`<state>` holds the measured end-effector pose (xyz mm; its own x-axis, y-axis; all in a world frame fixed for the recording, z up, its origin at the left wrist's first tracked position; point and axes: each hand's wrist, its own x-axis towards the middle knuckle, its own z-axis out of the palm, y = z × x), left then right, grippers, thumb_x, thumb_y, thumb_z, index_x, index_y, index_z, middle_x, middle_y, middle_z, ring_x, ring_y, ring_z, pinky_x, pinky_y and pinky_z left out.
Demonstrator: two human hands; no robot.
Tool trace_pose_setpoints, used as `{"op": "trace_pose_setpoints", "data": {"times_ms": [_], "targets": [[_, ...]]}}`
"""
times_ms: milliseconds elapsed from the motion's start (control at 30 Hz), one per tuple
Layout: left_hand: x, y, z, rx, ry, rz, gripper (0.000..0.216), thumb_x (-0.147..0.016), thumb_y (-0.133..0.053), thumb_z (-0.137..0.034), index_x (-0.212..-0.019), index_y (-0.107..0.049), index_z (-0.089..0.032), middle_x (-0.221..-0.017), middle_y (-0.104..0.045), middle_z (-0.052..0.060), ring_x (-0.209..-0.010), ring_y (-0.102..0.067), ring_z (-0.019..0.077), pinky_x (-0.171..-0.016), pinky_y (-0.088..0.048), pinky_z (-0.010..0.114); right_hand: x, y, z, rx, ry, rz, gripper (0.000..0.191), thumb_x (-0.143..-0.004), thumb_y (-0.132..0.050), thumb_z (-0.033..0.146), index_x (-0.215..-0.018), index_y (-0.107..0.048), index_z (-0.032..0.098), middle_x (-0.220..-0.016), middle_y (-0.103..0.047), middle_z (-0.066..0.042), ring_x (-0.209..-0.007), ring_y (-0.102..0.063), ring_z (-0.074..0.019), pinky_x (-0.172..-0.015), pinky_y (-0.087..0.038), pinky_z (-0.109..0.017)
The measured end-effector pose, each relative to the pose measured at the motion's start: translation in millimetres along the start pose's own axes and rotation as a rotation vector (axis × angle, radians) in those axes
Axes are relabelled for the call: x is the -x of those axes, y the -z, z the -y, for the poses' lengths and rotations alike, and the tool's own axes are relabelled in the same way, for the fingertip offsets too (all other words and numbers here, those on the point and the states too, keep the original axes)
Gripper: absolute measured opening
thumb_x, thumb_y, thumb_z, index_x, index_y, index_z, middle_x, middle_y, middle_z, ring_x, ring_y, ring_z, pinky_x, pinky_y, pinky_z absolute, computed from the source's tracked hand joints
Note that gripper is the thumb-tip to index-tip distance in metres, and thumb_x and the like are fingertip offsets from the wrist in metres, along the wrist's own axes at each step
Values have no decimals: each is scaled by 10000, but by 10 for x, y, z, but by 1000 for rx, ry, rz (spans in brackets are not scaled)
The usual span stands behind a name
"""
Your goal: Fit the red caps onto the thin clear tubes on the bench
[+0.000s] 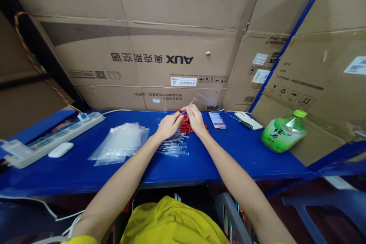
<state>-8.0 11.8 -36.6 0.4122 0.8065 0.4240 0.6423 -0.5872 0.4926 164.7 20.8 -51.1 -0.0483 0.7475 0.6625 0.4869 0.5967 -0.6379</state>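
Observation:
My left hand (168, 126) and my right hand (196, 120) meet above the middle of the blue table, fingers closed. A small red piece (183, 112) shows at the fingertips of my left hand. From my right hand's fingers a thin clear plastic tube (193, 101) sticks up and away. Whether the tube and the red piece are joined is hidden by the fingers. Below and between the hands lies a heap of short red pieces (185, 126). Several clear tubes (174, 148) are spread on the table nearer to me, partly behind my left wrist.
Clear plastic bags (121, 143) lie left of the hands. A power strip (57, 139) and a white case (61, 150) are further left. To the right are a phone (217, 120), a green-handled screwdriver (245, 123) and a green bottle (283, 131). Cardboard (160, 38) walls the back.

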Motion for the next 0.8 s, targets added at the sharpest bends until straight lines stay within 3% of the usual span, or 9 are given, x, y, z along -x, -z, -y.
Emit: {"op": "trace_pose_setpoints", "data": {"times_ms": [100,200,267,333,467,567,667,800], "targets": [[18,12,16,-58,48,19,371,-1053,-445,-526,-1054,-657,-222,-900,-752,36,-775,-674,202,-690,-414,283,19,-95,16,-122,-43,12,428,-1099,-287,472,-929,-584,216,-1012,-677,-66,-937,-671,-162,-827,-520,-250],[38,87,71,3,9,-74,490,-1030,-490,-568,-1376,-550,-225,-1151,-748,62,-869,-689,200,-777,-481,305,63,-129,29,-191,-141,115,397,-1104,-244,514,-1036,-525,242,-853,-667,8,-659,-630,-129,-647,-480,-226],[44,127,109,85,-66,-151,556,-1046,-473,-529,-1504,-436,-216,-1271,-701,90,-958,-688,197,-837,-508,316,88,-111,61,-118,-139,187,383,-1107,-252,520,-1084,-528,256,-743,-638,48,-578,-596,-129,-615,-440,-220],[42,148,136,133,-137,-205,567,-1056,-468,-485,-1545,-389,-207,-1292,-678,104,-1032,-676,195,-876,-518,317,100,-66,107,40,-72,230,341,-1106,-322,500,-1100,-570,266,-695,-631,53,-625,-631,-151,-654,-426,-227],[34,176,163,103,-178,-320,578,-1036,-538,-435,-1548,-388,-211,-1203,-695,83,-957,-665,172,-865,-516,304,101,55,184,258,32,266,288,-1101,-388,414,-1158,-636,278,-866,-746,9,-864,-720,-197,-752,-434,-249],[41,223,175,34,-201,-316,403,-1045,-531,-440,-1368,-576,-203,-1064,-718,62,-895,-653,169,-841,-500,293,103,115,194,292,55,282,286,-1089,-373,311,-1168,-646,277,-1080,-776,-5,-1013,-716,-198,-837,-455,-260],[49,273,191,-70,-233,-283,346,-1066,-480,-466,-1097,-698,-199,-972,-723,71,-908,-644,191,-863,-481,305,103,142,186,339,40,267,263,-1060,-413,279,-1207,-631,259,-1201,-753,-29,-1078,-696,-203,-889,-472,-278],[45,298,219,-128,-210,-306,376,-1055,-494,-500,-1028,-724,-204,-950,-746,71,-863,-636,198,-831,-465,310,95,166,197,446,16,190,263,-1071,-431,359,-1190,-631,237,-1205,-729,-64,-1067,-687,-210,-864,-477,-280]]}}
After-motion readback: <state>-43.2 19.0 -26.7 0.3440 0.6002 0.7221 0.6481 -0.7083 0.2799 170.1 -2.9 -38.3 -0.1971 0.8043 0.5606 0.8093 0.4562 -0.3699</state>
